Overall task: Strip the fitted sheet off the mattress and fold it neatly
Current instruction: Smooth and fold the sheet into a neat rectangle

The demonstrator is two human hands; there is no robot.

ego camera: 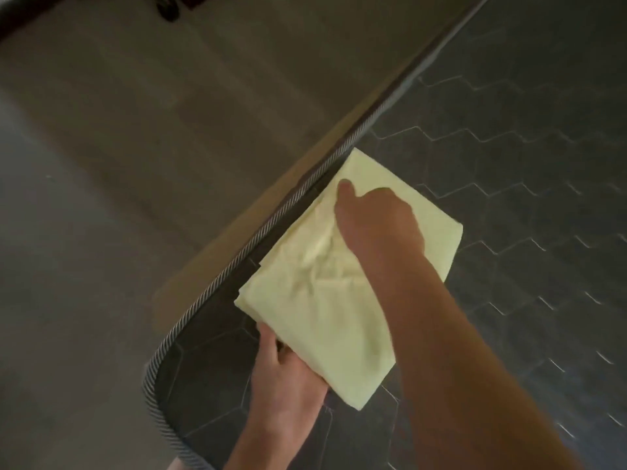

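Note:
The pale yellow fitted sheet [325, 310] lies folded into a thick rectangle on the dark quilted mattress [509, 164], close to the mattress corner and its striped piped edge [271, 218]. My right hand [376, 218] rests on the far part of the folded sheet, and the cloth bunches in wrinkles beside it. My left hand [288, 374] holds the near left corner of the sheet, with fingers slipped under its edge. The frame is blurred, so the right fingers' hold is unclear.
The mattress top carries a hexagon stitch pattern and fills the right side. A tan bed base [217, 245] shows below the piped edge. Grey floor [101, 164] spreads to the left, with a dark object [168, 8] at the top.

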